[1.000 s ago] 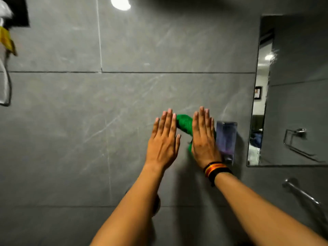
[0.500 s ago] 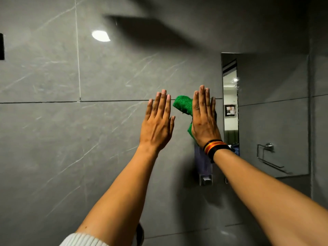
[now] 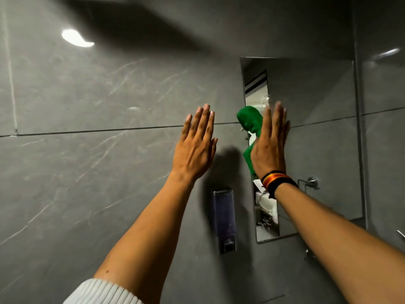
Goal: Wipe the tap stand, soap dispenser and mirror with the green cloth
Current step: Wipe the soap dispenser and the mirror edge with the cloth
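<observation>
My right hand (image 3: pixel 270 145) lies flat with fingers together, pressing the green cloth (image 3: pixel 251 121) against the left part of the wall mirror (image 3: pixel 311 132). The cloth sticks out past the hand on its left side. A striped band circles that wrist. My left hand (image 3: pixel 195 148) is raised flat with fingers apart, holding nothing, in front of the grey tile wall to the left of the mirror. The clear soap dispenser (image 3: pixel 224 218) hangs on the wall below and between both hands. The tap stand is out of view.
Grey marbled tiles (image 3: pixel 87 95) fill the wall to the left. The mirror reflects a chrome towel ring (image 3: pixel 309 182) and a bright doorway. A chrome fitting (image 3: pixel 401 233) shows at the right edge.
Both hands have risen from beside the soap dispenser. The right hand slid the cloth rightward off the tile onto the mirror. The dispenser now sits well below them.
</observation>
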